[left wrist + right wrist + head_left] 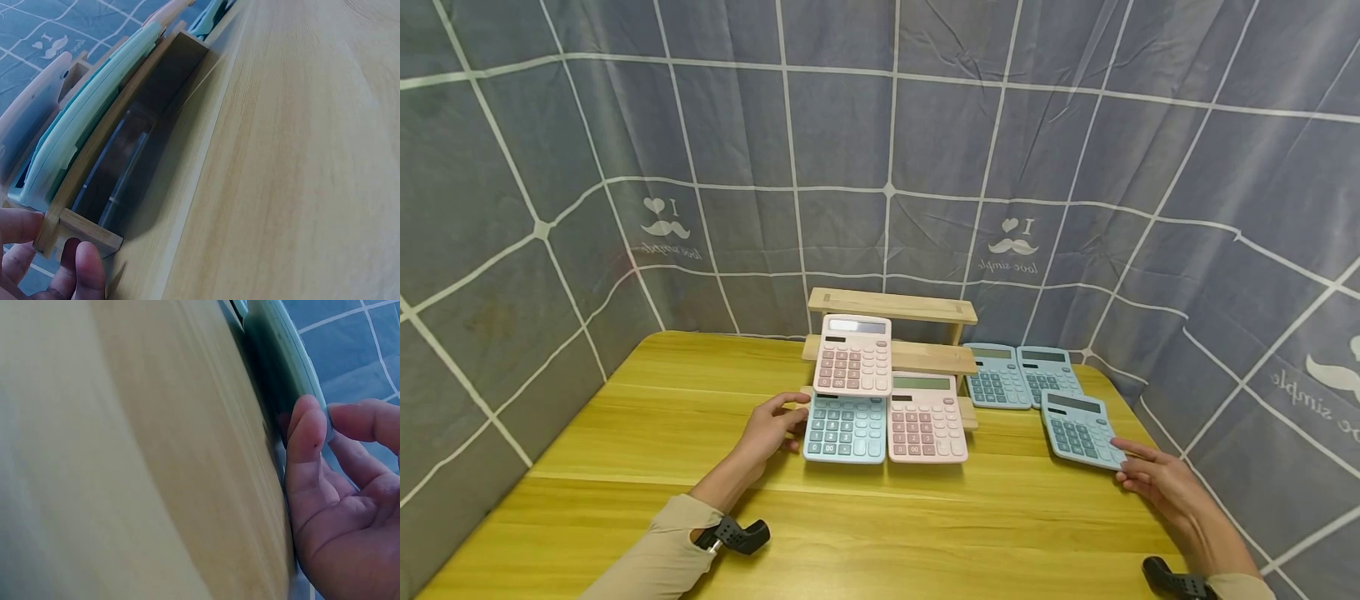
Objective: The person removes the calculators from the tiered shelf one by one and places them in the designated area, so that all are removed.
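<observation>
My left hand (769, 429) is at the left end of a stepped wooden rack (891, 304), its fingers around the corner of the lowest shelf (53, 234). A blue calculator (846, 429) and a pink calculator (927, 421) lean side by side on that bottom step. Another pink calculator (853, 354) stands one step higher, above the blue one. Over on the right, my right hand (1165, 485) pinches the lower right corner of a second blue calculator (1082, 429) between thumb and fingers. This calculator is tilted close over the table.
Two more blue calculators (997, 377) (1049, 372) lie next to each other on the table, right of the rack. The yellowish wooden table (880, 533) is enclosed by a grey curtain (842, 133) with white grid lines at the back and sides.
</observation>
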{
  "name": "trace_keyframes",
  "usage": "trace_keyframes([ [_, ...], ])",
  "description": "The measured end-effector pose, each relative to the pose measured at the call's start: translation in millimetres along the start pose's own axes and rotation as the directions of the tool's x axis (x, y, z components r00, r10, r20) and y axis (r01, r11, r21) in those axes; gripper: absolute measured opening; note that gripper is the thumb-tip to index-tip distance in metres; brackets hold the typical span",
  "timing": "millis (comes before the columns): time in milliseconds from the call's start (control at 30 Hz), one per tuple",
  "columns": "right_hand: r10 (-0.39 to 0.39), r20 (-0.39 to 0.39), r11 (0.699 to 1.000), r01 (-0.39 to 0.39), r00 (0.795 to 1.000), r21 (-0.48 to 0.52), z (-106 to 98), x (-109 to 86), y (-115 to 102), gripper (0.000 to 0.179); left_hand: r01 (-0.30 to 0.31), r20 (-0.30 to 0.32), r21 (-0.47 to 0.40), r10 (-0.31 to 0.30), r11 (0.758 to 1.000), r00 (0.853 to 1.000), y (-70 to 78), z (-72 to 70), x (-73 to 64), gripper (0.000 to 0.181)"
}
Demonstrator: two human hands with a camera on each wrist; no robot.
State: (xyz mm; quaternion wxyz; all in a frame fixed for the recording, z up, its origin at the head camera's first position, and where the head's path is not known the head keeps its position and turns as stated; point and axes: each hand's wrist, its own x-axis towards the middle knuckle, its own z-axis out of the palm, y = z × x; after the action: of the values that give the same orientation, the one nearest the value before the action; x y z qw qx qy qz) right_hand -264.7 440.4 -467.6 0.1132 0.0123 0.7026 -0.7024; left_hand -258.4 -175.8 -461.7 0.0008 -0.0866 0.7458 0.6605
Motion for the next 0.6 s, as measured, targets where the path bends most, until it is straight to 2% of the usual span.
trace_keyframes([
  [367,0.039,-0.023,0.993,-0.042,0.999,-0.107,-1.6,4.1,-3.5,0.037,-0.004,0.000,-0.006,0.004,1.000,1.000,0.3,-0.5,0.4,0.030],
  [600,0.042,-0.014,0.990,-0.044,0.999,-0.136,-1.4,4.9,-4.0,0.036,-0.002,0.006,0.005,0.002,1.000,1.000,0.1,-0.9,-0.1,0.030],
])
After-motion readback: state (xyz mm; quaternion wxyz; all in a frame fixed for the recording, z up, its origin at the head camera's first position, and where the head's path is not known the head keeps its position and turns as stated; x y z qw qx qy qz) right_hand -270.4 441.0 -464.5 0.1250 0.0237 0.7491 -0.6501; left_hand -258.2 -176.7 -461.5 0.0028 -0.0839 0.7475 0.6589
